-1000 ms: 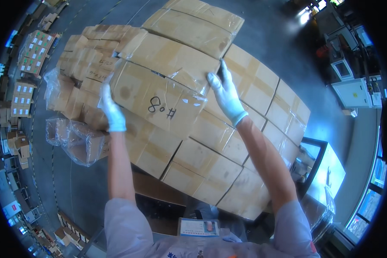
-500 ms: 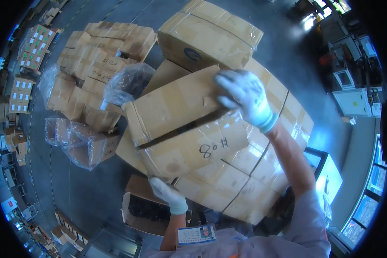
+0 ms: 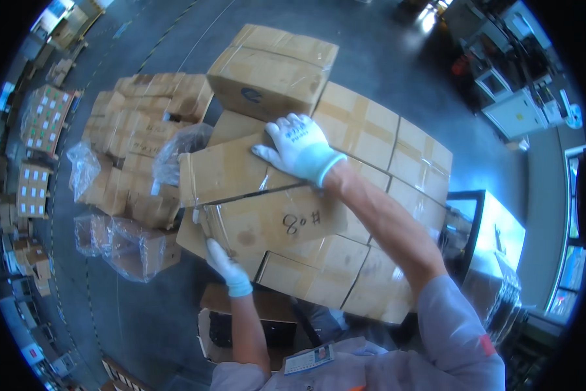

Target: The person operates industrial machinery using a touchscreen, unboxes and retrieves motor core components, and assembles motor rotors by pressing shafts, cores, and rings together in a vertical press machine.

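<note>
A brown cardboard box [image 3: 267,225] with a handwritten marking sits tilted across other cartons in front of me. Its two long top flaps meet at a narrow dark gap. My right hand [image 3: 299,146], in a white glove, lies palm down on the far flap, fingers stretched out and thumb apart. Around the box's near left corner, my gloved left hand [image 3: 226,262] grips the cardboard; some of its fingers are hidden. Behind my right hand stands a larger taped carton [image 3: 270,72] with a dark round mark.
Stacked taped cartons [image 3: 358,124] spread to the right beneath the box. At left lies a pile of flattened cardboard [image 3: 140,143] with clear plastic wrap [image 3: 179,150]. An open carton [image 3: 218,300] is below my left hand. A glossy panel [image 3: 498,228] stands at right.
The gap between the flaps has narrowed. My right hand has shifted left and flattened onto the far flap. My left hand remains at the box's near left corner. The whole view has shifted.
</note>
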`<state>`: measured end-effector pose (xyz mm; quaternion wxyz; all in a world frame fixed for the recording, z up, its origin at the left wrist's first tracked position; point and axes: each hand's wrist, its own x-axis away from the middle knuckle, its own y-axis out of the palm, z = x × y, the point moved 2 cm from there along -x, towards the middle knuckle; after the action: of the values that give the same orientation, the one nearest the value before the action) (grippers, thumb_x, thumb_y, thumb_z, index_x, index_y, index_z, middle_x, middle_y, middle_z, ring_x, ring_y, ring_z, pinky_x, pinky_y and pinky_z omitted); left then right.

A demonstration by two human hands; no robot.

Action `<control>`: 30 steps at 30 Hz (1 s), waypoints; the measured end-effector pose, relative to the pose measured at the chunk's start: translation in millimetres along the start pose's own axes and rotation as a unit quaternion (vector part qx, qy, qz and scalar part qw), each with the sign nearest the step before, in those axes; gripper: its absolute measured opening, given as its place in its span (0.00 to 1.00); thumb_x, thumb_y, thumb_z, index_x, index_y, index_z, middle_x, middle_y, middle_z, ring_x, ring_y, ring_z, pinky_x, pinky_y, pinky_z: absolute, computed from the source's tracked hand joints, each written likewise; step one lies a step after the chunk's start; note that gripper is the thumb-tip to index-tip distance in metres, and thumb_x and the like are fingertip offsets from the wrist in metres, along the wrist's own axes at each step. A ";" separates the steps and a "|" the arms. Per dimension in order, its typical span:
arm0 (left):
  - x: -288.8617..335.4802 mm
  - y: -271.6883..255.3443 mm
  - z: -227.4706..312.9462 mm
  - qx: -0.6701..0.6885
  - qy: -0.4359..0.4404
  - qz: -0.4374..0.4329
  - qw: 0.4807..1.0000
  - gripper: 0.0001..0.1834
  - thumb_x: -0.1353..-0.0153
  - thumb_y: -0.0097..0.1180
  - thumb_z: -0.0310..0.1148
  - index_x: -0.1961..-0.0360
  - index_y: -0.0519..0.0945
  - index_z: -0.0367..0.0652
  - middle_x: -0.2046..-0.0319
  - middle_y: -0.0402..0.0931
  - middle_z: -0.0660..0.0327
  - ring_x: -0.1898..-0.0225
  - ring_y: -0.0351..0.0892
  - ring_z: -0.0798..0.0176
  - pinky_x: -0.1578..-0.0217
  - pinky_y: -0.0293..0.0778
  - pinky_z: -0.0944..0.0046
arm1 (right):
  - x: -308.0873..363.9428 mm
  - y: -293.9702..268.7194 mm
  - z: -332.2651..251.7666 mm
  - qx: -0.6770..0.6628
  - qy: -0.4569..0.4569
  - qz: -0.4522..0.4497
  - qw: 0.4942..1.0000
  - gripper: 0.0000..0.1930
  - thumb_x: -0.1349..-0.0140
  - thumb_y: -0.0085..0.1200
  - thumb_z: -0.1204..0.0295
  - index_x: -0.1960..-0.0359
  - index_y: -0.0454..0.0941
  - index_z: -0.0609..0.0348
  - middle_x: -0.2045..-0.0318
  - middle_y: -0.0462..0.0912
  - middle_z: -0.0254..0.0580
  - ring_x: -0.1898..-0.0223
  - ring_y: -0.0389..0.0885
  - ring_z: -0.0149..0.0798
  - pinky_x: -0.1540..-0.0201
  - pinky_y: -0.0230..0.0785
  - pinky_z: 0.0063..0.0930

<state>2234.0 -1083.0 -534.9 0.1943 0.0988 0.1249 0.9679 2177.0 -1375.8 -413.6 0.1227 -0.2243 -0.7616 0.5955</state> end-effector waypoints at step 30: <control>282.6 61.1 -2.3 -0.072 -0.088 -0.079 0.990 0.36 0.25 0.33 0.55 0.27 0.56 0.38 0.28 0.57 0.55 0.28 0.56 0.55 0.28 0.50 0.54 | 352.5 3.6 144.5 -0.515 0.210 0.172 0.813 0.20 0.30 0.51 0.58 0.53 0.81 0.65 0.59 0.85 0.47 0.56 0.81 0.38 0.49 0.71 0.31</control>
<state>1956.2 -1024.7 -479.7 0.2870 0.1588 0.0450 0.9436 1805.6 -1326.3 -483.0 0.0420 -0.5014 -0.8617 0.0662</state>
